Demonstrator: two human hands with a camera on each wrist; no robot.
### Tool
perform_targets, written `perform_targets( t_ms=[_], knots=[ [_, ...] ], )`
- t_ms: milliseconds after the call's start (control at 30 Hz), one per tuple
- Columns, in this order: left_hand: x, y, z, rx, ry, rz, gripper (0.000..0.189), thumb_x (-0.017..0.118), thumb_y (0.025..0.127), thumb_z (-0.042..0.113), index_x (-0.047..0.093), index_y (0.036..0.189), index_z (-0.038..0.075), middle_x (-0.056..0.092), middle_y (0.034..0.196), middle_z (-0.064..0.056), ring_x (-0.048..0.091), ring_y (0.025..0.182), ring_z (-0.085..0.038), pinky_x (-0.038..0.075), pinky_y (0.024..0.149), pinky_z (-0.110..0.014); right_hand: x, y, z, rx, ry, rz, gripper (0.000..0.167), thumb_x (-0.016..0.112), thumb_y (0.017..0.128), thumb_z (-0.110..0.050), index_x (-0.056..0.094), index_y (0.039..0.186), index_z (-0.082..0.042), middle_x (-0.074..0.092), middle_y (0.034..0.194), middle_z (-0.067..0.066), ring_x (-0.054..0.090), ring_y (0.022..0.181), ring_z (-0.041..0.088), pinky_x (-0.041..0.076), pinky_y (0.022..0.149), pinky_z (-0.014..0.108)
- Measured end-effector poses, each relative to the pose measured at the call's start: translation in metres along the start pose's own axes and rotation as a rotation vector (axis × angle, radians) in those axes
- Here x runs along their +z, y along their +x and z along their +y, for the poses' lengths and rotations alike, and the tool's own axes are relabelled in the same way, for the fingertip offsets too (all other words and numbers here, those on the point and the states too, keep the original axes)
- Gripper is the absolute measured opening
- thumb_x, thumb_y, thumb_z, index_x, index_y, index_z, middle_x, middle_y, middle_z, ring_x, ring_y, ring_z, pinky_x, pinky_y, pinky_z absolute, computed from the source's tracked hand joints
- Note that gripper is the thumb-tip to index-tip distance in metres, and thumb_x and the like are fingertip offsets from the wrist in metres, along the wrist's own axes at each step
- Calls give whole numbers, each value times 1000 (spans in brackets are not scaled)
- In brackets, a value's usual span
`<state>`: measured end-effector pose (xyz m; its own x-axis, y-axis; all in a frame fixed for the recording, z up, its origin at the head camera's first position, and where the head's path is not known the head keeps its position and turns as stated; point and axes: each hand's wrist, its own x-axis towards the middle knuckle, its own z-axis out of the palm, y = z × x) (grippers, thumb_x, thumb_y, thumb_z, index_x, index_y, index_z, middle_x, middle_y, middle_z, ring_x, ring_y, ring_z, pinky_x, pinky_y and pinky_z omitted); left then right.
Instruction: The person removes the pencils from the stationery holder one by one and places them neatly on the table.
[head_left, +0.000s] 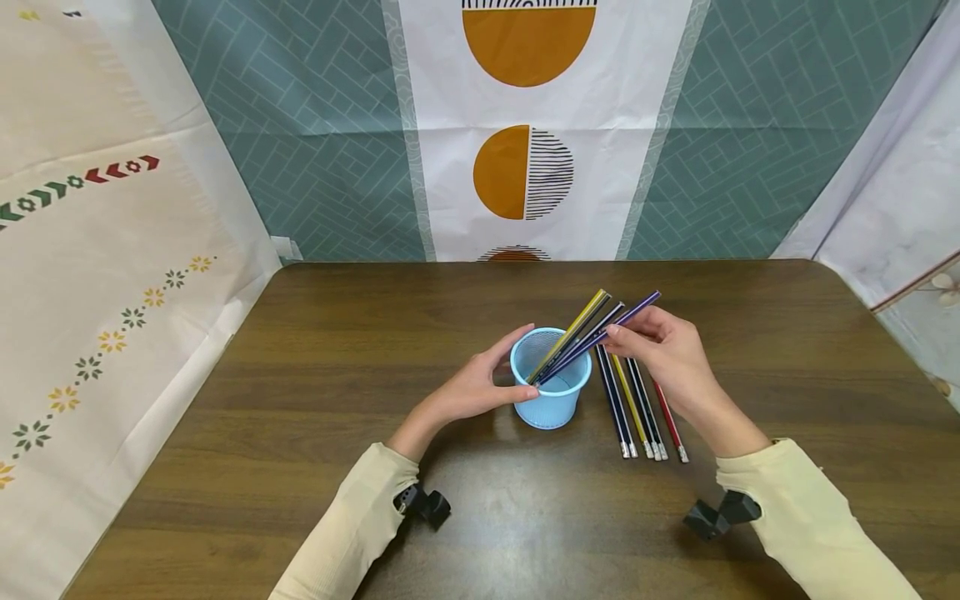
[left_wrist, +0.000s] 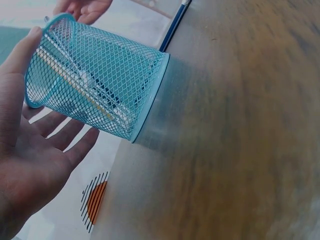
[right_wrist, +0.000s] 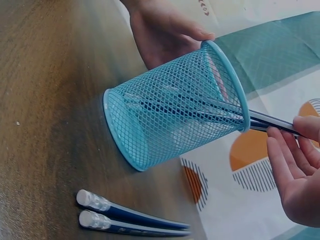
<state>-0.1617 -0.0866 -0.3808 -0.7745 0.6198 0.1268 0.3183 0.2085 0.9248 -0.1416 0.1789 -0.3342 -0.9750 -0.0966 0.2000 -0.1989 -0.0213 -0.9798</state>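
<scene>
A light blue mesh pencil cup point(head_left: 550, 411) stands upright on the table. My left hand point(head_left: 474, 385) holds it from the left, thumb at the near rim and fingers around the far side. A dark blue-purple pencil point(head_left: 636, 308) is pinched between the thumb and fingers of my right hand point(head_left: 675, 360); it slants with its lower end inside the cup. Several other pencils, including a yellow one point(head_left: 576, 325), lean in the cup toward the right. In the right wrist view, the cup's mesh point(right_wrist: 175, 110) shows the dark pencils inside it.
Right of the cup, several pencils lie side by side on the wooden table point(head_left: 300, 400), eraser ends toward me. A yellow pencil point(head_left: 630, 404) and dark ones point(head_left: 613, 408) are among them, with a red pencil point(head_left: 669, 421) slightly apart. Patterned cloths hang beyond the table.
</scene>
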Motion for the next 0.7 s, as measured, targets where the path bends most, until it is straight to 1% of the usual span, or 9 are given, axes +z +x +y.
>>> perform_targets(
  t_ms=[100, 167, 333, 433, 567, 700],
  knots=[
    [0, 0, -1, -1, -4, -3, 85, 74, 86, 23, 24, 154, 18, 46, 140, -12, 56, 118, -25, 45, 97, -34, -2, 0, -2, -26, 25, 0, 4, 65, 91, 0, 62, 93, 1, 69, 86, 4, 69, 75, 15, 56, 73, 27],
    [0, 0, -1, -4, -5, -3, 85, 74, 86, 24, 24, 154, 18, 47, 140, -12, 56, 117, -25, 45, 98, -37, -2, -1, -4, -43, 47, 6, 3, 64, 91, 1, 62, 94, 1, 69, 86, 4, 69, 76, 15, 56, 73, 28],
    [0, 1, -2, -2, 0, -1, 84, 74, 86, 24, 24, 154, 18, 47, 140, -12, 55, 119, -25, 44, 99, -39, -1, 0, -7, -96, 98, 54, 6, 62, 91, 6, 62, 93, 0, 69, 85, 5, 69, 75, 14, 56, 73, 29],
    [0, 1, -3, 2, 1, -1, 84, 74, 86, 24, 24, 154, 17, 47, 139, -12, 55, 118, -25, 44, 99, -38, -1, 0, -9, -127, 102, 80, 8, 62, 90, 6, 63, 92, -1, 69, 85, 4, 69, 74, 13, 56, 72, 28],
    [0, 1, -3, 17, -4, -1, 85, 74, 86, 22, 24, 154, 12, 47, 140, -14, 55, 118, -26, 44, 99, -37, -3, 1, -12, -155, 107, 96, 8, 63, 91, 5, 64, 93, -2, 69, 86, 4, 69, 74, 13, 55, 72, 27],
    [0, 2, -3, 24, -3, 0, 85, 74, 86, 23, 24, 154, 13, 47, 140, -14, 56, 118, -26, 45, 98, -37, -5, 3, -16, -184, 131, 108, 7, 62, 91, 5, 64, 92, -2, 69, 85, 5, 69, 73, 13, 55, 72, 26]
  ],
)
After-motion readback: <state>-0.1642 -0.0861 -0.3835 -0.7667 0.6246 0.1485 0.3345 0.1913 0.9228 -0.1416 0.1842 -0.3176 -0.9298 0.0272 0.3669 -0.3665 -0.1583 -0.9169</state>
